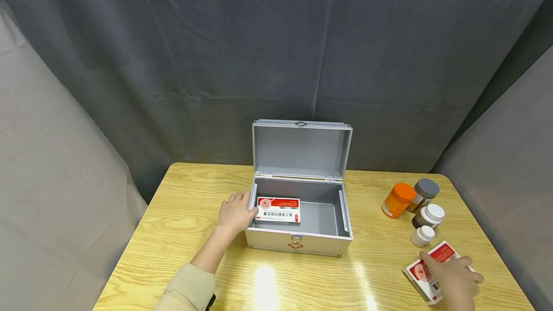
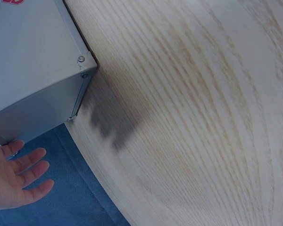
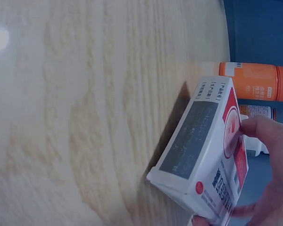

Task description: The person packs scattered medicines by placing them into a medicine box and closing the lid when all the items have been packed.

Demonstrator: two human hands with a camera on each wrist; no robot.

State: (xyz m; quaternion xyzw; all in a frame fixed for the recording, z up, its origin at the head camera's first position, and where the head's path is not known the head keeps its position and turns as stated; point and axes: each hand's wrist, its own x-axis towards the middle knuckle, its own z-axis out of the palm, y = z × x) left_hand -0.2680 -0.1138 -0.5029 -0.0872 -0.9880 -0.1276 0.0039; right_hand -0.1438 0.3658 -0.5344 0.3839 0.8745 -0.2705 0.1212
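A silver metal case stands with its lid raised. Inside it, toward the left, lies a white and red medicine box. My left hand rests at the case's left rim, thumb over the edge; its loosely bent fingers show beside the side wall in the left wrist view. At the table's right front, my right hand grips a second white and red medicine box. The right wrist view shows this medicine box tilted, the thumb on its printed face and other fingers at its far edge.
Behind the gripped box stand several bottles: an orange one, a brown one with a grey lid, a dark one with a white lid and a small white one. A grey curtain hangs behind the wooden table.
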